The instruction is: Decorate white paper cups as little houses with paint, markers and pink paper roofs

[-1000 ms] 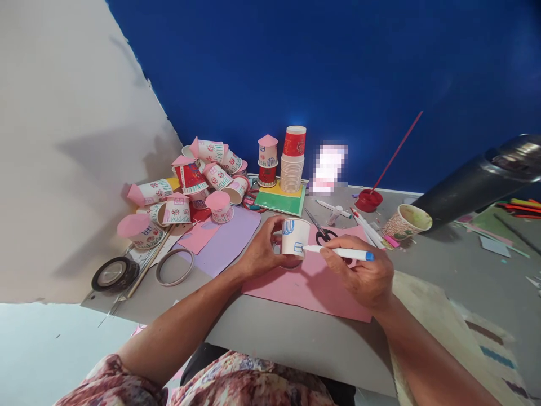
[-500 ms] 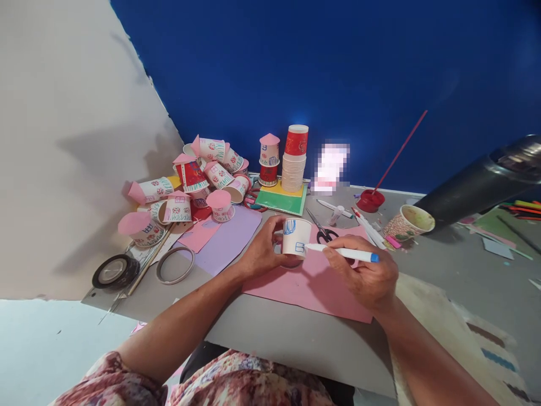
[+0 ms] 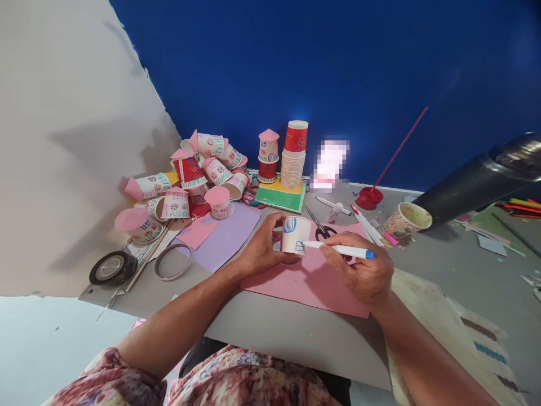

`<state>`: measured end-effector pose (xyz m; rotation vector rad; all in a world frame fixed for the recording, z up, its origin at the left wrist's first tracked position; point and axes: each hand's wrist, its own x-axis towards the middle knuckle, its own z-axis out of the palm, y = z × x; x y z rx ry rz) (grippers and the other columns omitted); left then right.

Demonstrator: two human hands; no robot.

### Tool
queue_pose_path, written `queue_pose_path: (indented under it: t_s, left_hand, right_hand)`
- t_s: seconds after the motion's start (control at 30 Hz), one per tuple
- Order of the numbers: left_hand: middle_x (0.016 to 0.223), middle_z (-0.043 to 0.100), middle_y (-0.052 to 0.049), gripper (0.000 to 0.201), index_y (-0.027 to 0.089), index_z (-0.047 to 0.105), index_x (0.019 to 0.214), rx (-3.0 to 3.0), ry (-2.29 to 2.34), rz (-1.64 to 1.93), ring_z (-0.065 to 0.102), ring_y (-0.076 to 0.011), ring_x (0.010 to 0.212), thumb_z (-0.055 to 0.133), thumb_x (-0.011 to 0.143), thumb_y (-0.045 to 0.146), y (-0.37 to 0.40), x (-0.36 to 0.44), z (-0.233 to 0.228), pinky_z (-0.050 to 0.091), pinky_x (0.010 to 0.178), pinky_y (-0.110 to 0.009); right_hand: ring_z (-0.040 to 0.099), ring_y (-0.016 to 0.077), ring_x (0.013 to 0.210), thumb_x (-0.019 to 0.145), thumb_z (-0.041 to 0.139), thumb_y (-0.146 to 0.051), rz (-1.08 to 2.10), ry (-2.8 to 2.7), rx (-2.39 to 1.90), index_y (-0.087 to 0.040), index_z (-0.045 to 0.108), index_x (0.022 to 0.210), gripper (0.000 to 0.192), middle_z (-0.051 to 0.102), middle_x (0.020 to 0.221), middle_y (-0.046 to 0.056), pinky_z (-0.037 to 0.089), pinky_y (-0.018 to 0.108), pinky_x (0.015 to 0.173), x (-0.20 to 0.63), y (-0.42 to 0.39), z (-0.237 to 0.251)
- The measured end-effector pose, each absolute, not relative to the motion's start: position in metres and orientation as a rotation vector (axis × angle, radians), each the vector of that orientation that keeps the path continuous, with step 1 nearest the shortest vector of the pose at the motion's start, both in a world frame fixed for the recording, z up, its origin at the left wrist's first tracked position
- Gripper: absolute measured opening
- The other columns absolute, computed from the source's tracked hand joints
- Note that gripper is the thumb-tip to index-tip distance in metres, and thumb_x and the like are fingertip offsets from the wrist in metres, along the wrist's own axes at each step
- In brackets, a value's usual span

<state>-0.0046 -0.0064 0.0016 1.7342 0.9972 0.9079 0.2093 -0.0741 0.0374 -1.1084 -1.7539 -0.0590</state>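
My left hand [image 3: 264,245] is closed around a white paper cup [image 3: 292,239], holding it tilted above a pink sheet of paper [image 3: 329,287]. Blue scribbled lines and a small blue window shape are drawn on the cup's side. In my right hand [image 3: 366,270] is a white marker [image 3: 342,249] with a blue end, gripped between thumb and fingers. The marker's tip meets the cup at the window drawing. Scissors [image 3: 323,226] with dark handles lie on the pink sheet, just behind the marker.
Decorated cups with pink paper roofs [image 3: 175,203] are heaped at the left. Behind the pink sheet rises a tall cup stack [image 3: 292,163]. Black tape [image 3: 112,268] and a tape ring [image 3: 173,262] lie front left. A patterned cup [image 3: 406,221] and a black cylinder [image 3: 469,175] are at the right.
The marker tip has shifted slightly at the blue window, where another small line seems to show. Both hands keep their hold; the whole view has moved a little.
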Motion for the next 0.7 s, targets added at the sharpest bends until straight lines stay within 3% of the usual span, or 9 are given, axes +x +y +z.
queue_pose_path:
  t_s: [0.7]
  left_hand:
    - [0.139, 0.057, -0.010, 0.083, 0.024, 0.051, 0.131, 1.719, 0.969, 0.916, 0.060, -0.0299, 0.128, 0.097, 0.061, 0.026, -0.0052, -0.0045, 0.0031, 0.055, 0.103, -0.043]
  right_hand:
    - [0.065, 0.0128, 0.055, 0.093, 0.070, -0.026, -0.001, -1.675, -1.111, -0.021, 0.072, 0.086, 0.009, 0.077, 0.076, 0.002, 0.048, 0.024, 0.048, 0.2103, -0.0763, 0.0361]
